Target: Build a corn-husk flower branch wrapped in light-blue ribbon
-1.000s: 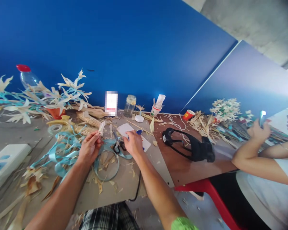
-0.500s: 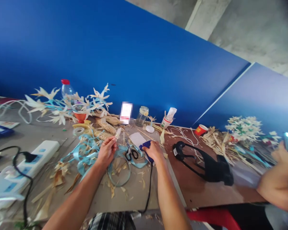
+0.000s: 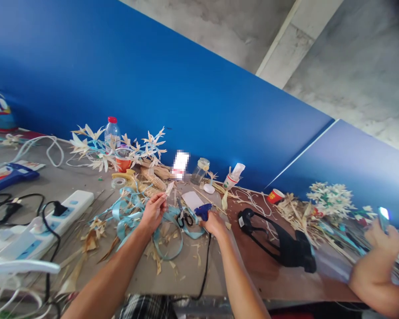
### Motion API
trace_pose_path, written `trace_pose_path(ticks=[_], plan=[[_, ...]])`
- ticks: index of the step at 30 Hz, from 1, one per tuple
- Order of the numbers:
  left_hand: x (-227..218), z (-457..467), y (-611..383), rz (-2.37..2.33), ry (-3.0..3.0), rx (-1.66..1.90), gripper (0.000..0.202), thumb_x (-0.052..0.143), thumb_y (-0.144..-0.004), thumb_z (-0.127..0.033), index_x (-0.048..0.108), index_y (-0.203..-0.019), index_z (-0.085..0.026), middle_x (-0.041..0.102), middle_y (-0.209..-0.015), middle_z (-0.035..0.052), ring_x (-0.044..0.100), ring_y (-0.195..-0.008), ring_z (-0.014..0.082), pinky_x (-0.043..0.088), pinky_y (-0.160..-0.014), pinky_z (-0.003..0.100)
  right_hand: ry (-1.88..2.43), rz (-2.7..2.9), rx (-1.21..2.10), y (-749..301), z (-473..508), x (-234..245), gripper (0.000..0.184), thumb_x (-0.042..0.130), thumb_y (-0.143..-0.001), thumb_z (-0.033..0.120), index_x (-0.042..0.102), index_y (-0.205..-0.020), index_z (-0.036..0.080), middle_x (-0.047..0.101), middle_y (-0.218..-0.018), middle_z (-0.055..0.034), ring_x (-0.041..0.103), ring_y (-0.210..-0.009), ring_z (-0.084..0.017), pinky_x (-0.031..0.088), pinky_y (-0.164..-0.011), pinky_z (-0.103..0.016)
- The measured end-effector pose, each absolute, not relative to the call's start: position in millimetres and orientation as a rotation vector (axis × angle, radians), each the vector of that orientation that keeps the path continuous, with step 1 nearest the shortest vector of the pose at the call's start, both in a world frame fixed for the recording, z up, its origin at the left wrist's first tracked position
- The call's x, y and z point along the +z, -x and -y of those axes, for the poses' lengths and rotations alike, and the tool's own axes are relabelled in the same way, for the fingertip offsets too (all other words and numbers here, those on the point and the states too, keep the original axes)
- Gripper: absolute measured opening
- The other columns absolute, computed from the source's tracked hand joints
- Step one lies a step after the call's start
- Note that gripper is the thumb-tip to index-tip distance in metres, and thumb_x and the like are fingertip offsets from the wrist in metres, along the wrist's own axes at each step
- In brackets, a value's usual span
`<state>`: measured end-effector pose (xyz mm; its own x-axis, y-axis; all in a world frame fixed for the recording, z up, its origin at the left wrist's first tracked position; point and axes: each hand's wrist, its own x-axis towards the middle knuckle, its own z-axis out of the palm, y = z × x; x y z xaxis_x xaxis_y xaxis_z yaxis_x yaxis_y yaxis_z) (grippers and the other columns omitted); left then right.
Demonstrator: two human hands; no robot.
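My left hand [image 3: 154, 212] pinches a small pale strip of dried corn husk [image 3: 169, 189], held upright above a tangle of light blue ribbon [image 3: 130, 214]. My right hand [image 3: 214, 222] is closed round a blue glue gun [image 3: 203, 211], lifted just off the table, its black cord [image 3: 204, 270] trailing toward me. Black-handled scissors [image 3: 185, 217] lie between my two hands, beside a white card [image 3: 193, 200].
Husk flowers [image 3: 119, 148], a red-capped bottle [image 3: 112, 128], a tape roll [image 3: 119, 182], a glass jar [image 3: 200, 170] and a paper cup [image 3: 230, 179] stand at the back. A white power strip [image 3: 43, 224] lies left. A black strapped device [image 3: 281, 241] lies right. Another person's hand [image 3: 384, 239] holds a phone at far right.
My right hand has picked up the blue glue gun from beside the white card and drawn it toward me. My head has tilted up and left. The left hand keeps its husk strip.
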<state>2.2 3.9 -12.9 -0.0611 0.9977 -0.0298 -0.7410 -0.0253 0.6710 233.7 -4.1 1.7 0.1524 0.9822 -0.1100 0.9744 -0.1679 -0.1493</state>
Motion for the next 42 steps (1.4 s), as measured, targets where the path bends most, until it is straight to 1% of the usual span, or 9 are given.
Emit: trace_pose_path(ticks=[6, 11, 17, 22, 26, 28, 32, 38, 42], plan=[[-12.5, -3.0, -0.7, -0.616, -0.507, 1.554, 0.033, 0.079, -0.055, -0.03, 0.059, -0.076, -0.015, 0.049, -0.048, -0.0073, 0.038, -0.041, 0.0034, 0.029, -0.042, 0.016, 2.135, 1.871, 0.469, -240.2, 4.9, 13.2, 0.021, 0.062, -0.065, 0.027, 0.066, -0.083, 0.017, 0.069, -0.085, -0.0071, 0.064, -0.08, -0.022, 0.044, -0.067, -0.028], [-15.2, -4.7, -0.9, -0.63, -0.495, 1.564, 0.034, 0.08, -0.052, -0.03, 0.061, -0.074, -0.014, 0.048, -0.048, -0.0071, 0.037, -0.042, 0.0031, 0.028, -0.041, 0.016, 1.75, 1.53, 0.683, -251.6, 8.2, 16.6, 0.036, 0.062, -0.064, 0.033, 0.065, -0.095, 0.015, 0.07, -0.084, -0.0054, 0.063, -0.077, -0.021, 0.046, -0.067, -0.028], [-18.9, -5.7, -0.8, -0.609, -0.499, 1.553, 0.032, 0.08, -0.053, -0.029, 0.061, -0.074, -0.015, 0.049, -0.049, -0.0066, 0.039, -0.044, 0.0034, 0.029, -0.042, 0.015, 1.694, 1.38, 0.566, -245.8, 4.2, 2.3, 0.034, 0.067, -0.057, 0.036, 0.065, -0.085, 0.017, 0.068, -0.078, -0.005, 0.061, -0.073, -0.021, 0.046, -0.064, -0.028], [-18.2, -5.6, -1.3, -0.616, -0.481, 1.542, 0.032, 0.08, -0.054, -0.029, 0.061, -0.074, -0.014, 0.048, -0.047, -0.0066, 0.038, -0.041, 0.0034, 0.028, -0.041, 0.015, 1.329, 1.086, 1.063, -243.0, 5.9, 7.2, 0.033, 0.071, -0.055, 0.033, 0.062, -0.082, 0.017, 0.061, -0.063, 0.0009, 0.055, -0.056, -0.014, 0.044, -0.055, -0.026], [-19.8, -7.5, -1.9, -0.607, -0.472, 1.546, 0.031, 0.08, -0.054, -0.028, 0.061, -0.075, -0.014, 0.048, -0.048, -0.0064, 0.039, -0.043, 0.0041, 0.029, -0.042, 0.016, 0.876, 0.875, 1.282, -236.8, 13.8, 26.0, 0.036, 0.073, -0.059, 0.033, 0.063, -0.09, 0.018, 0.062, -0.082, -0.0009, 0.051, -0.056, -0.008, 0.042, -0.052, -0.022], [-20.7, -7.9, -2.1, -0.605, -0.472, 1.545, 0.031, 0.08, -0.054, -0.028, 0.061, -0.075, -0.014, 0.048, -0.049, -0.0063, 0.04, -0.044, 0.0045, 0.029, -0.042, 0.016, 0.811, 0.879, 1.341, -227.8, 17.7, 31.0, 0.037, 0.075, -0.059, 0.03, 0.063, -0.092, 0.019, 0.06, -0.08, 0.0005, 0.047, -0.052, -0.006, 0.039, -0.048, -0.02], [-20.3, -6.4, -2.2, -0.626, -0.467, 1.548, 0.031, 0.08, -0.054, -0.028, 0.061, -0.074, -0.015, 0.048, -0.049, -0.0066, 0.04, -0.044, 0.0044, 0.028, -0.042, 0.016, 0.861, 1.011, 1.456, -202.0, 22.3, 25.3, 0.036, 0.076, -0.059, 0.024, 0.063, -0.092, 0.019, 0.056, -0.075, 0.002, 0.043, -0.049, -0.005, 0.037, -0.046, -0.02], [-17.4, -4.4, -3.6, -0.664, -0.505, 1.562, 0.03, 0.079, -0.056, -0.03, 0.062, -0.074, -0.014, 0.048, -0.048, -0.0066, 0.038, -0.043, 0.0039, 0.028, -0.043, 0.017, 0.985, 1.382, 1.393, -170.5, 20.6, 4.6, 0.043, 0.07, -0.068, 0.035, 0.061, -0.108, 0.02, 0.056, -0.075, 0.0016, 0.047, -0.055, -0.009, 0.042, -0.053, -0.024], [-16.4, -5.2, -5.0, -0.705, -0.505, 1.581, 0.03, 0.079, -0.055, -0.03, 0.062, -0.072, -0.014, 0.047, -0.047, -0.0066, 0.037, -0.042, 0.0042, 0.027, -0.043, 0.018, 0.991, 1.477, 1.268, -163.8, 20.6, -4.3, 0.043, 0.064, -0.072, 0.044, 0.059, -0.107, 0.02, 0.058, -0.077, -0.0003, 0.048, -0.054, -0.011, 0.043, -0.053, -0.025]])
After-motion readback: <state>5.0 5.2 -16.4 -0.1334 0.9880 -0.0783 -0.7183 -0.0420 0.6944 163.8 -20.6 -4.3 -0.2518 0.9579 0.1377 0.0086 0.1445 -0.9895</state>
